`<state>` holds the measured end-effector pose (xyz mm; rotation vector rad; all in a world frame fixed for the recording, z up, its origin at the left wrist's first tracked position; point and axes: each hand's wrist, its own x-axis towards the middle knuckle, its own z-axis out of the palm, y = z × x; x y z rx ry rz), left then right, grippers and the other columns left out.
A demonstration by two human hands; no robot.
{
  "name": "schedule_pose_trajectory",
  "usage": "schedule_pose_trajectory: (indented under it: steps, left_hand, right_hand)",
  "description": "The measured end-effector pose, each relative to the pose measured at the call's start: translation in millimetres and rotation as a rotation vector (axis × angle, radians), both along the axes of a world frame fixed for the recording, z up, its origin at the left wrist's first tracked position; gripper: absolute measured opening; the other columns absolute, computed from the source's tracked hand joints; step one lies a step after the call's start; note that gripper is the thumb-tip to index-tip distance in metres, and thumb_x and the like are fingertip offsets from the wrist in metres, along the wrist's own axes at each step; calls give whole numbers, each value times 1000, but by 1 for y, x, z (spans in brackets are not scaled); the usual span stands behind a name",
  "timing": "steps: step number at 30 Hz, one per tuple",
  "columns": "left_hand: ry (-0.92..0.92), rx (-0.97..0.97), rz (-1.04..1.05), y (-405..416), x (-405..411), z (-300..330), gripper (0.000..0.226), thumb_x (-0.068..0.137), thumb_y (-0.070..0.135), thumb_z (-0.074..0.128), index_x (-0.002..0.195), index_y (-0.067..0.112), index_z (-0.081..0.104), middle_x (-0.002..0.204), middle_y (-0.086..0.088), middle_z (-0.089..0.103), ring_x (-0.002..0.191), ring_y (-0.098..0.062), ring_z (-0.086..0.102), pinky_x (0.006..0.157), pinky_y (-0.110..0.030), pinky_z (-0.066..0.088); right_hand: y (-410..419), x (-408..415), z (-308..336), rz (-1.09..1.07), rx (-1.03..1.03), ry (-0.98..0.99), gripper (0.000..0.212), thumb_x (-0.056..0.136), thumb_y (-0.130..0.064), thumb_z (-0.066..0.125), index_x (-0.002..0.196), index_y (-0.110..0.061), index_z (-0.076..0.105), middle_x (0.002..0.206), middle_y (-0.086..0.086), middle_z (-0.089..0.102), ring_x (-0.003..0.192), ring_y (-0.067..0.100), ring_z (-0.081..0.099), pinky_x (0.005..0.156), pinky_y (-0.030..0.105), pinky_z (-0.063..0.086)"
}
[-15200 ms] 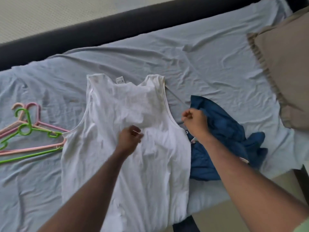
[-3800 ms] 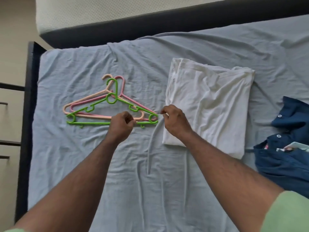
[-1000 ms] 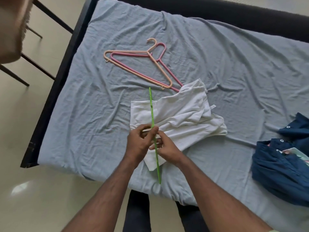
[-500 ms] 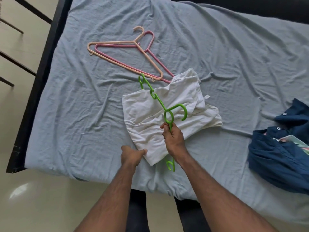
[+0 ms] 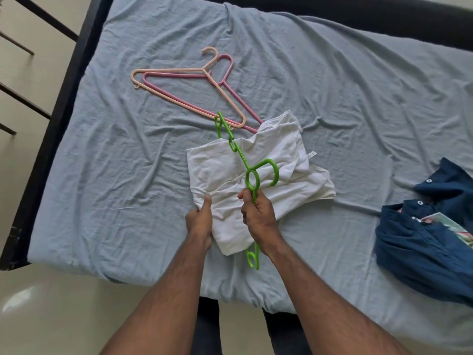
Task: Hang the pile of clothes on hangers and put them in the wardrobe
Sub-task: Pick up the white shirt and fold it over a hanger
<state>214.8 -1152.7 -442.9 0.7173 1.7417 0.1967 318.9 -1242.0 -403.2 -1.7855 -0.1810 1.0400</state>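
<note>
Since half a second ago: left hand (image 5: 200, 218) moved up the white top (image 5: 258, 172), gripping its edge. Right hand (image 5: 258, 213) still holds green hanger (image 5: 249, 175).

The left hand (image 5: 200, 219) moved up from the white garment's (image 5: 276, 180) near corner to grip its left edge. The right hand (image 5: 258, 213) kept gripping the green hanger (image 5: 252, 178) over it.

Right hand (image 5: 258, 216) grips the green hanger (image 5: 256, 175) over the white top (image 5: 258, 175); left hand (image 5: 201, 221) holds its edge.
</note>
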Motion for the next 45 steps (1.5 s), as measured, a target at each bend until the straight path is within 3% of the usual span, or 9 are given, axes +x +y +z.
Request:
schedule_pose_trajectory:
  steps: [5,13,19,23,27,30,33,38,45]
  left_hand:
    - [262,276,-132,13,8,15,42,107,35,41,122,0,61,126,-24,62,118,-40,57,98,-42,44]
    - [396,509,-319,25,-31,30,39,109,31,35,112,-3,55,114,-32,62,109,-47,56,86,-45,41]
    - [249,261,-386,31,-73,16,32,106,38,44,107,7,50,99,-13,59,102,-38,59,78,-41,43]
    - [189,196,-456,30,-67,18,40,95,41,66,115,12,46,109,-9,60,106,-32,60,81,-40,48]
    - [391,530,-829,24,-43,25,53,84,36,77,127,17,53,126,-12,51,122,-32,49,96,-51,42]
    - [313,703,-1218,18,-18,27,49,85,43,72,131,32,59,136,-3,48,131,-27,43,100,-52,34]
    - [256,671,-1447,11,10,28,53,96,54,53,147,47,41,163,4,20,147,-21,18,110,-57,23]
    - [248,507,-1585,11,39,42,55,100,54,44,151,51,24,168,4,-5,150,-25,5,112,-63,20]
    - [152,625,-1340,58,18,122,57,98,43,56,151,35,38,158,3,33,143,-24,27,110,-49,28]
  right_hand:
    - [-5,16,3,-138,7,-21,31,108,-37,45,85,-21,60,49,-13,42,48,7,36,54,33,33]
    - [1,44,-5,-213,-108,-167,36,92,-71,38,74,-47,59,51,-15,52,54,12,48,64,44,46]
    - [7,56,-8,-231,-73,-152,36,82,-76,41,69,-48,60,49,-20,49,48,2,41,58,33,35]
    - [8,44,-5,-146,-71,-169,36,84,-75,39,74,-47,59,51,-18,51,51,9,46,60,40,41]
    - [1,30,-5,-70,-105,-223,45,89,-71,38,81,-31,56,57,-9,51,57,14,48,63,43,44]
    - [0,22,-4,-17,-108,-256,38,99,-55,42,84,-23,55,60,-7,51,59,15,49,67,47,47]
    - [2,18,5,5,-81,-250,27,107,-37,46,88,-21,58,66,-8,55,62,8,52,68,38,47]
    - [1,14,23,36,-41,-209,24,107,-35,47,98,-22,64,77,-9,63,72,9,60,70,34,51]
    - [23,24,102,129,-20,-288,32,107,-36,47,77,-26,54,51,-16,50,51,5,44,56,30,39]
